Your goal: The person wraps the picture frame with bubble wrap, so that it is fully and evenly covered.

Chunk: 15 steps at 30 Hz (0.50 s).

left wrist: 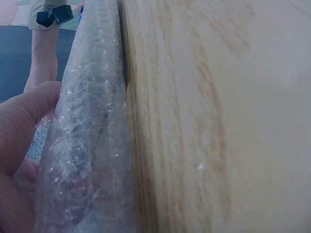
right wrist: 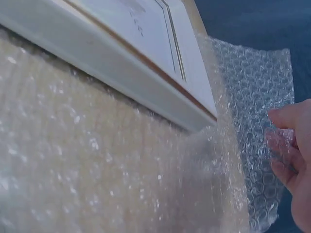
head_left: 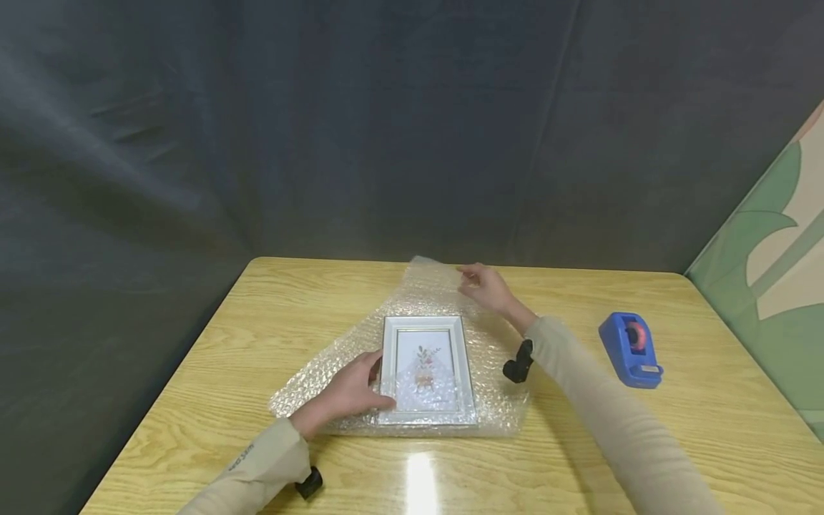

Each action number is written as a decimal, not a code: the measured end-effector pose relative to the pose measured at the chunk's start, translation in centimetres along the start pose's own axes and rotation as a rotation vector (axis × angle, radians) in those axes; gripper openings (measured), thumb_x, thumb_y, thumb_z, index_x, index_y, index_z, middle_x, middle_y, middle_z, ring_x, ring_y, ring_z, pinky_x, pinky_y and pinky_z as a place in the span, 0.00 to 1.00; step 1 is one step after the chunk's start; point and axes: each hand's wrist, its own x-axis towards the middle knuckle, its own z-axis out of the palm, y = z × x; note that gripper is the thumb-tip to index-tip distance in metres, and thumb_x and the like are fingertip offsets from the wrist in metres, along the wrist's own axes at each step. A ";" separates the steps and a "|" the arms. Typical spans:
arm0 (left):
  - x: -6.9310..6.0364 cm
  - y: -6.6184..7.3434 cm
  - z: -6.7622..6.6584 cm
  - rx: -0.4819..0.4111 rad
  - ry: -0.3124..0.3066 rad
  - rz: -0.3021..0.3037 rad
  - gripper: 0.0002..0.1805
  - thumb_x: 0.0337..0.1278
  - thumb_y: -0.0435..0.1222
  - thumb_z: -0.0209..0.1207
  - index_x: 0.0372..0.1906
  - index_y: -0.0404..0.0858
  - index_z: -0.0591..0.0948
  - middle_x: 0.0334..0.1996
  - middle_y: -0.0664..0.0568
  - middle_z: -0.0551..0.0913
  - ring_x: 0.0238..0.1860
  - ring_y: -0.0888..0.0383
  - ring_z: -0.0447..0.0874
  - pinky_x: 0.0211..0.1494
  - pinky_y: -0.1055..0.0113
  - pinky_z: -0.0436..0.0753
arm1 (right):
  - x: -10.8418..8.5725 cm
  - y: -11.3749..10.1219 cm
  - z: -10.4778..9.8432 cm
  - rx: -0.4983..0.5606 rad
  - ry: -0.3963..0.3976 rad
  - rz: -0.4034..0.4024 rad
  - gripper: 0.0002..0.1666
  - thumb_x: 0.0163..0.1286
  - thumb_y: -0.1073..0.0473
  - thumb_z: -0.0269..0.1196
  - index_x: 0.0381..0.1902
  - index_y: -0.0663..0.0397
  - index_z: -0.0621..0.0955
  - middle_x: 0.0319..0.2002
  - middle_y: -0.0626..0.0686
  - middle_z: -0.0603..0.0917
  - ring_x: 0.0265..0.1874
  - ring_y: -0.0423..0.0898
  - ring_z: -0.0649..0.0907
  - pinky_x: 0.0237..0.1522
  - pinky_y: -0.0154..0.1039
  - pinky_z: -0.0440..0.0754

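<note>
Where hazy, frame (head_left: 425,357) likely under wrap (head_left: 428,290)

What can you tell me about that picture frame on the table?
The picture frame is rectangular and white, with a thin dark line around its inner opening; whether it is wood or plastic is unclear. It shows a small floral print on a pale background. It lies face up on bubble wrap, with a see-through fold covering its near part. The left hand holds it at the near left corner, thumb over the front.
</note>
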 end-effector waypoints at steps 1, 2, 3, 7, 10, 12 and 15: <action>0.0 0.0 0.0 -0.001 -0.001 -0.003 0.52 0.30 0.48 0.71 0.66 0.35 0.60 0.47 0.47 0.74 0.43 0.53 0.73 0.45 0.59 0.77 | 0.0 -0.2 0.1 0.003 0.005 -0.021 0.21 0.58 0.70 0.60 0.51 0.72 0.75 0.41 0.66 0.79 0.41 0.59 0.79 0.46 0.51 0.77; 0.0 0.0 0.0 -0.002 -0.002 -0.005 0.52 0.30 0.47 0.71 0.66 0.35 0.60 0.47 0.47 0.74 0.43 0.54 0.73 0.44 0.60 0.77 | 0.1 -0.5 0.2 0.012 0.012 -0.035 0.20 0.58 0.70 0.60 0.50 0.72 0.76 0.41 0.66 0.80 0.40 0.58 0.79 0.44 0.51 0.78; 0.0 0.0 0.0 -0.003 -0.003 -0.008 0.52 0.30 0.47 0.71 0.66 0.35 0.60 0.47 0.47 0.74 0.43 0.54 0.73 0.44 0.60 0.77 | 0.1 -0.7 0.3 0.014 0.016 -0.049 0.19 0.59 0.70 0.60 0.49 0.72 0.76 0.41 0.65 0.80 0.39 0.58 0.80 0.43 0.50 0.78; 0.0 -0.1 0.0 -0.005 -0.010 -0.017 0.53 0.30 0.48 0.71 0.66 0.35 0.59 0.49 0.46 0.73 0.43 0.53 0.73 0.44 0.59 0.78 | -0.2 -1.3 1.0 0.028 0.037 -0.073 0.15 0.62 0.67 0.59 0.46 0.69 0.79 0.42 0.63 0.82 0.37 0.55 0.81 0.40 0.48 0.79; -0.1 -0.2 0.1 -0.009 -0.009 -0.011 0.53 0.30 0.48 0.71 0.67 0.35 0.59 0.51 0.45 0.73 0.44 0.52 0.74 0.44 0.58 0.78 | -0.6 -1.8 1.3 0.038 0.046 -0.081 0.13 0.62 0.65 0.59 0.43 0.66 0.81 0.42 0.61 0.83 0.37 0.53 0.81 0.40 0.47 0.79; -0.1 -0.3 0.2 -0.013 -0.008 -0.007 0.53 0.30 0.47 0.71 0.66 0.35 0.60 0.51 0.45 0.73 0.44 0.52 0.74 0.44 0.58 0.78 | -0.9 -2.2 1.3 0.049 0.039 -0.084 0.11 0.62 0.64 0.60 0.41 0.65 0.82 0.41 0.60 0.83 0.37 0.52 0.81 0.40 0.47 0.79; -0.2 -0.4 0.2 -0.013 -0.005 -0.008 0.53 0.30 0.48 0.71 0.66 0.36 0.60 0.51 0.45 0.73 0.44 0.52 0.74 0.44 0.59 0.78 | -1.4 -2.7 1.3 0.058 0.016 -0.098 0.10 0.63 0.64 0.59 0.39 0.65 0.82 0.39 0.59 0.84 0.37 0.51 0.81 0.40 0.46 0.79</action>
